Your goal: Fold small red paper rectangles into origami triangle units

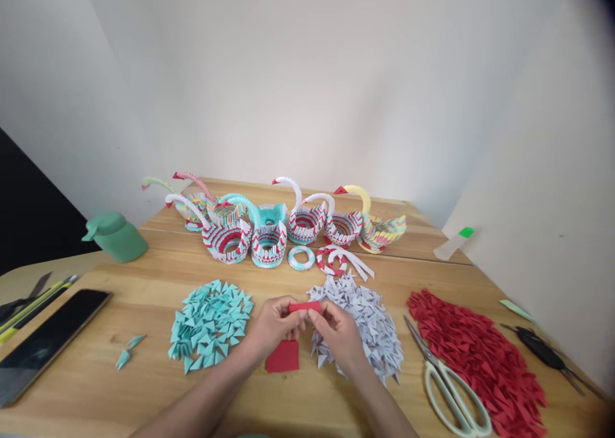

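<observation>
My left hand [273, 326] and my right hand [339, 332] meet over the middle of the wooden table [144, 310]. Together they pinch a small folded strip of red paper [304, 307] between thumbs and fingertips. A flat red paper rectangle [283, 356] lies on the table just below my left hand. A pile of folded teal triangles [210, 324] sits to the left of my hands. A pile of white triangles [368, 323] lies under and beside my right hand. A large pile of red triangles [475, 355] spreads at the right.
Several modular paper swans [269, 223] stand in a row at the back, with two paper rings [302, 257] before them. Scissors [449, 383] lie between the white and red piles. A phone [45, 342], pens, a green dispenser [115, 235], a glue tube [454, 243] and pliers [545, 355] line the edges.
</observation>
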`<action>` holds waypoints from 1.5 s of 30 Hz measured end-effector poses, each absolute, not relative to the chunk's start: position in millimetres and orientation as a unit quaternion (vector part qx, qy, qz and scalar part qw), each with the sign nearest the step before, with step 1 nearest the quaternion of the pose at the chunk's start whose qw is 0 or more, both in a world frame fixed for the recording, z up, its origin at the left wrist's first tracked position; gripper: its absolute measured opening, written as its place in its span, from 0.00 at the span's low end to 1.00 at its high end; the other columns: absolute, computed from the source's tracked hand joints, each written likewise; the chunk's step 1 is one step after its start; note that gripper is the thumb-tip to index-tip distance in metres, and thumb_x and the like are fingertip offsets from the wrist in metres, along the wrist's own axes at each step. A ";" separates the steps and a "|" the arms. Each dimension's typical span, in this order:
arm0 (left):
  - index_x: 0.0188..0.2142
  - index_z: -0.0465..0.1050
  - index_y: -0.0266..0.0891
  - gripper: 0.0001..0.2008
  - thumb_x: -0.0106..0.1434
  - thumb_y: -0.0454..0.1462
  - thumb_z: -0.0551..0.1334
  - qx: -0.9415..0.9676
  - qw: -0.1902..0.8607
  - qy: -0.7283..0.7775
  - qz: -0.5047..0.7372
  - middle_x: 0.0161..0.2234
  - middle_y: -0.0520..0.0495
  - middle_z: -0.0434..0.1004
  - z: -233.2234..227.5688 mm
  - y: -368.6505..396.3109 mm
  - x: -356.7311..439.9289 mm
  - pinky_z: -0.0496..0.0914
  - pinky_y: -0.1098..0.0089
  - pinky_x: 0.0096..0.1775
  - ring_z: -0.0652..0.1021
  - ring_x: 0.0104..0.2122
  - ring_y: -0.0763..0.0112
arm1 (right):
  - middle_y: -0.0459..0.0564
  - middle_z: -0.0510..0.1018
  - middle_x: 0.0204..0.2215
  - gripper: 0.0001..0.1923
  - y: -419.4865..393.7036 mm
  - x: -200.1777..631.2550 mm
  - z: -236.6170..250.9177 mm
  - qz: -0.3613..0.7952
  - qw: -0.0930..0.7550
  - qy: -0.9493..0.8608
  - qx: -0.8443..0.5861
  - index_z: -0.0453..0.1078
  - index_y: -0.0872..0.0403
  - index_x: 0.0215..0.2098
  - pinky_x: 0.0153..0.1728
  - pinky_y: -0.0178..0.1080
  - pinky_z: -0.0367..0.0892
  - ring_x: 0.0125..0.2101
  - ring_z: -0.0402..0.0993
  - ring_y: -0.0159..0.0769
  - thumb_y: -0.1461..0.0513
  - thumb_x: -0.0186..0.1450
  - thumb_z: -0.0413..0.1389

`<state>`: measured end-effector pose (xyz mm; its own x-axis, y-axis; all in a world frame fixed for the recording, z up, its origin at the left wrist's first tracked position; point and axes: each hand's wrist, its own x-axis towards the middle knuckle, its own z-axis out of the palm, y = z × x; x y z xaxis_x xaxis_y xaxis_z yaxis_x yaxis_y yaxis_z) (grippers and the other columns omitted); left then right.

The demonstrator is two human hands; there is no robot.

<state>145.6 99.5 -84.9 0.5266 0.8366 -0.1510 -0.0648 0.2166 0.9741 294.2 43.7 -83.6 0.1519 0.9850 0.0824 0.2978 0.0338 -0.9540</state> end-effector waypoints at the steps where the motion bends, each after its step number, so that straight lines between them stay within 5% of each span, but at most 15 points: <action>1: 0.23 0.67 0.35 0.20 0.49 0.51 0.66 0.537 0.690 0.361 0.325 0.16 0.53 0.69 -84.7 99.4 145.7 0.59 0.78 0.19 0.67 0.14 0.80 | 0.41 0.61 0.19 0.15 43.7 294.5 -84.2 0.357 0.474 -0.543 -0.593 0.63 0.55 0.23 0.22 0.31 0.52 0.21 0.54 0.28 0.54 0.63 0.53; 14: 0.22 0.65 0.35 0.23 0.49 0.53 0.66 0.543 0.704 0.335 0.312 0.18 0.52 0.71 -88.5 98.2 147.9 0.59 0.77 0.17 0.69 0.14 0.79 | 0.40 0.59 0.17 0.17 41.1 295.6 -86.5 0.334 0.487 -0.542 -0.598 0.57 0.53 0.21 0.22 0.32 0.54 0.21 0.55 0.29 0.54 0.63 0.53; 23: 0.23 0.66 0.35 0.23 0.48 0.53 0.67 0.534 0.708 0.342 0.311 0.17 0.52 0.71 -88.2 99.9 146.5 0.58 0.78 0.16 0.68 0.13 0.80 | 0.42 0.65 0.19 0.14 44.1 301.0 -83.5 0.363 0.487 -0.547 -0.576 0.66 0.55 0.26 0.24 0.32 0.57 0.22 0.59 0.29 0.53 0.64 0.53; 45: 0.25 0.70 0.33 0.18 0.53 0.48 0.67 0.472 0.725 0.327 0.381 0.19 0.50 0.73 -75.1 102.1 139.9 0.59 0.79 0.20 0.70 0.16 0.80 | 0.41 0.63 0.16 0.17 42.6 298.1 -80.7 0.297 0.480 -0.559 -0.607 0.65 0.54 0.22 0.21 0.31 0.58 0.19 0.59 0.29 0.52 0.63 0.53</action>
<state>139.9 102.1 -75.1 0.4964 0.8606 -0.1136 -0.2440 0.2639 0.9332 298.1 42.6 -80.7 0.1979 0.9641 0.1772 0.3940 0.0873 -0.9150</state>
